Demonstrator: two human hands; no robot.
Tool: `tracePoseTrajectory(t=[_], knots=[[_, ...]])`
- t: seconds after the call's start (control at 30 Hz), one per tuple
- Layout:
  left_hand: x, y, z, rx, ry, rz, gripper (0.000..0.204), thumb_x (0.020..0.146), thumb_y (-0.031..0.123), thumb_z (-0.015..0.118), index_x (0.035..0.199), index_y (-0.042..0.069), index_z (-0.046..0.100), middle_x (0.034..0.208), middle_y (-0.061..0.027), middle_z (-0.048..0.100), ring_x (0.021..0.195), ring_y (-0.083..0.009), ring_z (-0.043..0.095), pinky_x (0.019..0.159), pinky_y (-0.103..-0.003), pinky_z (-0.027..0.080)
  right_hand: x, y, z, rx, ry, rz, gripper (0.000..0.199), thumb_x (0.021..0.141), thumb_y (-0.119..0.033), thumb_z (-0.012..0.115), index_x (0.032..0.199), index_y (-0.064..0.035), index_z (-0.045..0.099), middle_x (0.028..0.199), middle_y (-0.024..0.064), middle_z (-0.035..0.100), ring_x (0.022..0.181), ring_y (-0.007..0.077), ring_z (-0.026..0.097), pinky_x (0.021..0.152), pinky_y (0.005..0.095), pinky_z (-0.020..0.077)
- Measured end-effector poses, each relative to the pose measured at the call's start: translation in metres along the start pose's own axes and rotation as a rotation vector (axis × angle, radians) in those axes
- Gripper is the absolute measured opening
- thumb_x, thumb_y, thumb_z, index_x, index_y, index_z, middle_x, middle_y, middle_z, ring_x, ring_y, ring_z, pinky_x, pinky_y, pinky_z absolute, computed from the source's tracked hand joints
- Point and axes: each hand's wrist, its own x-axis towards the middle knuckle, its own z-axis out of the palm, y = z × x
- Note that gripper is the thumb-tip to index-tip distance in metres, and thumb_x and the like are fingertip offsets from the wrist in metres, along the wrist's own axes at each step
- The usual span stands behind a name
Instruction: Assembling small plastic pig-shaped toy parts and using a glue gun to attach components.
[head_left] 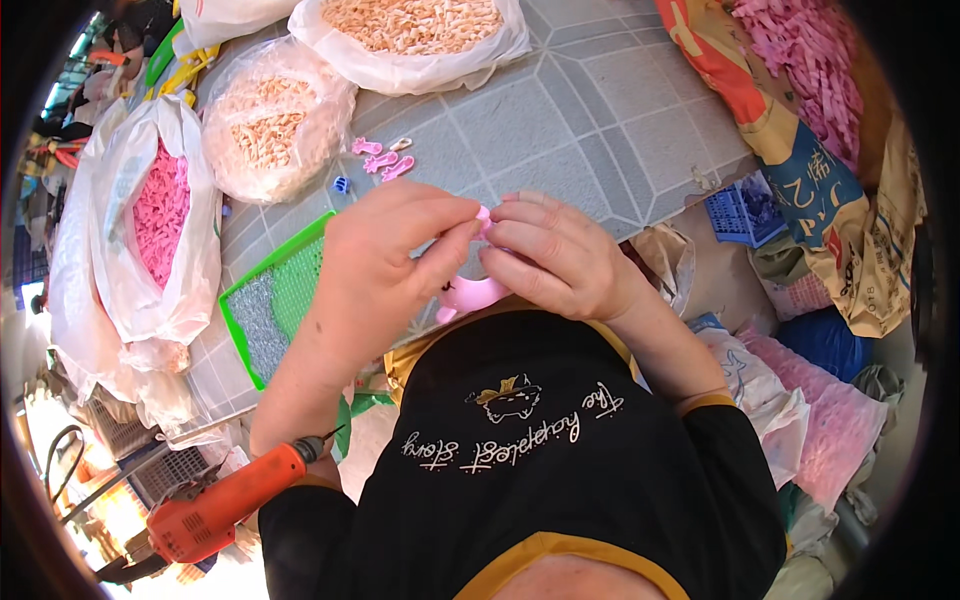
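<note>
Two hands meet over the near edge of the grey tiled table (600,110), which serves as the landmark here. On the table's far side sit two clear bags of peach-coloured plastic pieces (275,120), and at its left edge a white bag of pink pieces (160,215). A green tray (270,305) lies at the table's near left corner, just beside the left wrist. An orange power drill (215,505) rests below the table, near the left elbow. The left hand (385,265) and right hand (560,255) are both closed in a pinch on a small pink plastic piece (472,292), fingertips touching. A few loose pink clips (380,160) lie mid-table, beyond the hands.
</note>
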Motion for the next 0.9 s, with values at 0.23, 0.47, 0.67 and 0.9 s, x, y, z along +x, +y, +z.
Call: tracePoseTrajectory(t=[0.23,0.47,0.67,0.9], knots=[[0.005,-0.005,-0.002,0.062,-0.153,-0.047,0.013,0.086,0.004,0.070,0.099,0.000,0.073,0.084,-0.0108,0.069,0.075,-0.0189,0.067,0.067,-0.030,0.052,-0.006,-0.004,0.004,-0.035,-0.055,0.013,0.031,0.077,-0.006,0.070,0.106,0.0020,0.065,0.109,0.0174,0.064,0.098,0.0333,0.067,0.086,0.0434,0.0572],[0.030,-0.080,-0.017,0.339,0.242,-0.156,0.018,0.088,0.015,0.067,0.096,0.000,0.073,0.094,-0.0164,0.069,0.088,-0.0347,0.065,0.081,-0.043,0.053,-0.010,-0.019,0.011,0.701,0.047,0.849,0.050,0.081,0.003,0.073,0.127,0.0003,0.054,0.115,0.0105,0.061,0.106,0.0244,0.063,0.093,0.0335,0.0523],[0.035,-0.106,-0.004,0.634,0.049,-0.102,0.014,0.083,0.013,0.069,0.090,0.002,0.073,0.099,-0.0151,0.063,0.101,-0.0344,0.060,0.088,-0.045,0.050,-0.016,-0.014,0.008,1.337,0.187,1.232,0.056,0.094,-0.007,0.065,0.144,-0.0007,0.039,0.126,0.0082,0.055,0.114,0.0175,0.058,0.099,0.0311,0.0478],[0.035,-0.098,0.005,0.621,-0.035,-0.154,0.012,0.082,0.012,0.069,0.088,0.003,0.073,0.097,-0.0143,0.062,0.101,-0.0342,0.059,0.090,-0.045,0.049,-0.019,-0.011,0.009,1.234,0.306,1.174,0.048,0.096,-0.002,0.062,0.142,-0.0007,0.046,0.121,0.0075,0.061,0.109,0.0135,0.059,0.095,0.0292,0.0490]])
